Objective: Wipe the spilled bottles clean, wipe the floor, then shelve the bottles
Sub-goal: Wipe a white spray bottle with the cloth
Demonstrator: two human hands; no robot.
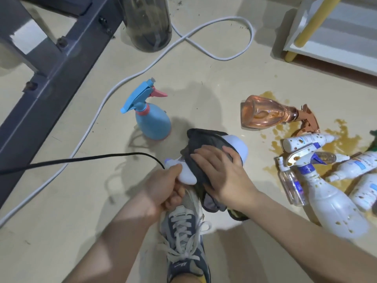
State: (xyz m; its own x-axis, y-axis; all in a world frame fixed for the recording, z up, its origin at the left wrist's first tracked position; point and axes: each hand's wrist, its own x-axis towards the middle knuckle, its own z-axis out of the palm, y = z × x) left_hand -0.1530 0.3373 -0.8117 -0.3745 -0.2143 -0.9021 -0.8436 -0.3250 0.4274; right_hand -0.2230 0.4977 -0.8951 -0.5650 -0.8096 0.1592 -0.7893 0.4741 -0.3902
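My left hand (167,186) grips the neck end of a white bottle (238,147) held above my shoe. My right hand (220,172) presses a dark grey cloth (204,139) around the bottle's middle, fingers spread over the cloth. A blue spray bottle (152,119) stands upright on the floor to the left. To the right, a pink transparent spray bottle (265,113) lies on its side in a brown spill (342,139). Several white bottles, among them a large white spray bottle (330,201) and a small clear bottle (291,184), lie spattered with brown drops.
A white shelf unit with yellow legs (334,31) stands at the upper right. A white cable (204,43) and a black cable (81,159) cross the beige floor. A dark metal frame (51,64) fills the upper left, beside a smoky container (146,23). My sneaker (183,227) is below.
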